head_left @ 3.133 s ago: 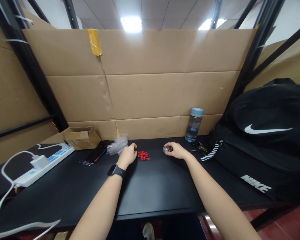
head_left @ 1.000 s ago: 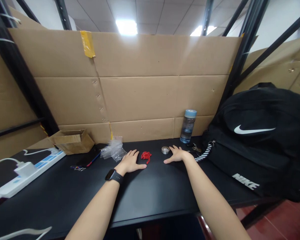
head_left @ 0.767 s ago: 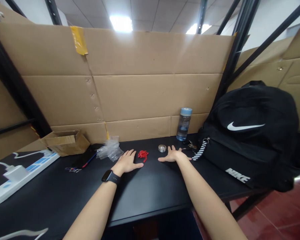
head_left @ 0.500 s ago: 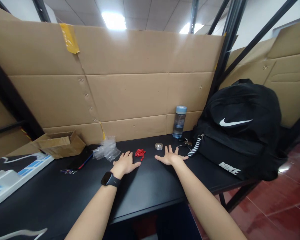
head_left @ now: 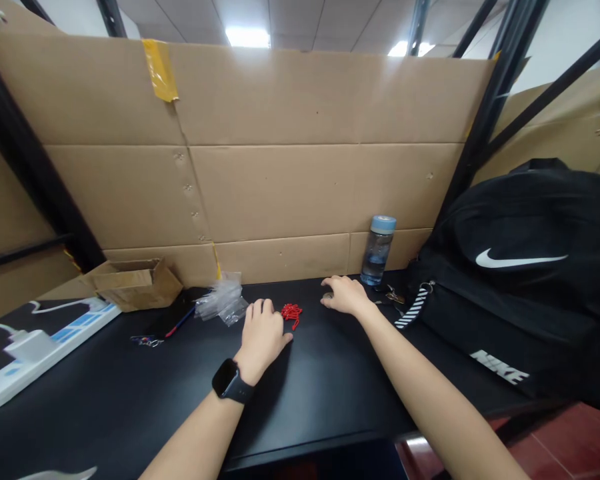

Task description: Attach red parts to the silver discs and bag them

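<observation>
My left hand [head_left: 263, 335], with a black smartwatch [head_left: 231, 381] on the wrist, is low over the black table. Its fingers bend a little and its thumb sticks out to the right; nothing is in it. Just right of its fingertips lies a small bundle of red cord [head_left: 291, 313]. My right hand [head_left: 347, 295] curls over a small roll of clear tape [head_left: 329, 295], thumb on the near side and fingers on the far side. Most of the roll is hidden under the hand.
Clear plastic bags [head_left: 223, 300], a dark phone-like slab with a red-blue pen [head_left: 180, 321], a small cardboard box [head_left: 137, 283] and a power strip [head_left: 50, 353] are on the left. A water bottle [head_left: 379, 250], keys [head_left: 394, 297] and a black backpack [head_left: 520, 293] stand right.
My right hand has gone from lying spread beside the tape roll to curling around it. My left hand has lifted slightly and bent its fingers. The view has shifted left.
</observation>
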The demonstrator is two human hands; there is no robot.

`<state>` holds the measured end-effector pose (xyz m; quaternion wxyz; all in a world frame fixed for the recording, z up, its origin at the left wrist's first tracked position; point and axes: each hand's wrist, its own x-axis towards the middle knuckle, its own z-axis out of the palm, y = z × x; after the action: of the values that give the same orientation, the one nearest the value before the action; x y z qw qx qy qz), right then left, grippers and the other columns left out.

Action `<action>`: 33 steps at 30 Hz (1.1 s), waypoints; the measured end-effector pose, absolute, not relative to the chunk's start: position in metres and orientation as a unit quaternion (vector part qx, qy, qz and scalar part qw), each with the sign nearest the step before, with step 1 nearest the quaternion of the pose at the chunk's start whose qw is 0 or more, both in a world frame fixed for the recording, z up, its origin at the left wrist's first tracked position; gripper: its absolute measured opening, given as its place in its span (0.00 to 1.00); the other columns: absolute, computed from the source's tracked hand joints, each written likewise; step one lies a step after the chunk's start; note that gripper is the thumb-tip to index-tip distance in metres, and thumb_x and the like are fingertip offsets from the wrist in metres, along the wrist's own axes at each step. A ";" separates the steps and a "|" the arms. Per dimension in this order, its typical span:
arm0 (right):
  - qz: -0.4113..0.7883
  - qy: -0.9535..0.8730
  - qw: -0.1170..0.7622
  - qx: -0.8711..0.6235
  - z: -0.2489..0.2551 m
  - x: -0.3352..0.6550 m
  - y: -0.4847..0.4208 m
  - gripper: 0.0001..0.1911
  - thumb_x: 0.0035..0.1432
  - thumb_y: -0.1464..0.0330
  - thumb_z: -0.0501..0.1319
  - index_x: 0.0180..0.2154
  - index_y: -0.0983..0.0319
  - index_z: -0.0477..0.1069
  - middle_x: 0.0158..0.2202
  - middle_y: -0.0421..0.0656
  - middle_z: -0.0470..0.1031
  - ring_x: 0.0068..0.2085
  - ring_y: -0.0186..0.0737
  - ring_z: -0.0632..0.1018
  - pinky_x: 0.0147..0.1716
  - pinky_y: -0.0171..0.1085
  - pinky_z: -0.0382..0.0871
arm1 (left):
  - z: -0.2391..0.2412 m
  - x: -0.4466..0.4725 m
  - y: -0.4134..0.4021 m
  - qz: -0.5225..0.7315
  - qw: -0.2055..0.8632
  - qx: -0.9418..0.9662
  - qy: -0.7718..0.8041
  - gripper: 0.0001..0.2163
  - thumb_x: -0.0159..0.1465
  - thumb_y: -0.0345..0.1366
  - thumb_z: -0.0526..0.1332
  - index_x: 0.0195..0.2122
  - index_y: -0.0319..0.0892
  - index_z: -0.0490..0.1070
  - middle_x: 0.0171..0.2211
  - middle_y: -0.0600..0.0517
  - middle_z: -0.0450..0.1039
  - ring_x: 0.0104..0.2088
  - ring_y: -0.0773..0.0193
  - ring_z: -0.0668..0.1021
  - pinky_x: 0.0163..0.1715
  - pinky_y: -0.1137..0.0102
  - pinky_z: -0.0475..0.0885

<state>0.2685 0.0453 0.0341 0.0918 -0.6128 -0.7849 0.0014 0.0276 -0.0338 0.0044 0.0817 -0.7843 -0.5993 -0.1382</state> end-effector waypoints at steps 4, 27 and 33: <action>0.008 -0.797 0.104 -0.595 0.021 0.265 0.042 0.25 0.59 0.60 0.62 0.58 0.54 0.72 0.62 0.48 0.70 0.59 0.57 0.71 0.54 0.50 0.66 | 0.004 0.038 -0.032 -0.187 0.132 -0.801 -0.554 0.08 0.63 0.41 0.67 0.37 0.44 0.80 0.47 0.42 0.69 0.53 0.44 0.67 0.50 0.52 0.67; 0.031 -0.750 0.165 -0.640 0.020 0.281 0.042 0.17 0.59 0.58 0.61 0.48 0.53 0.77 0.46 0.45 0.83 0.48 0.52 0.81 0.42 0.42 0.72 | -0.011 0.042 -0.020 -0.228 0.024 -0.844 -0.484 0.07 0.70 0.34 0.57 0.36 0.45 0.74 0.49 0.46 0.74 0.53 0.52 0.69 0.47 0.59 0.63; 0.168 -0.747 0.388 -0.514 0.015 0.270 0.044 0.18 0.55 0.60 0.65 0.47 0.58 0.75 0.45 0.45 0.83 0.37 0.41 0.82 0.41 0.38 0.76 | 0.003 0.034 -0.010 -0.342 -0.057 -0.782 -0.518 0.07 0.72 0.36 0.55 0.40 0.47 0.72 0.42 0.53 0.79 0.45 0.59 0.77 0.48 0.62 0.64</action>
<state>0.2702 0.0441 0.0150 0.3881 -0.5136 -0.7466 0.1680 0.0339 -0.0097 0.0033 -0.0574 -0.7815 -0.5184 -0.3424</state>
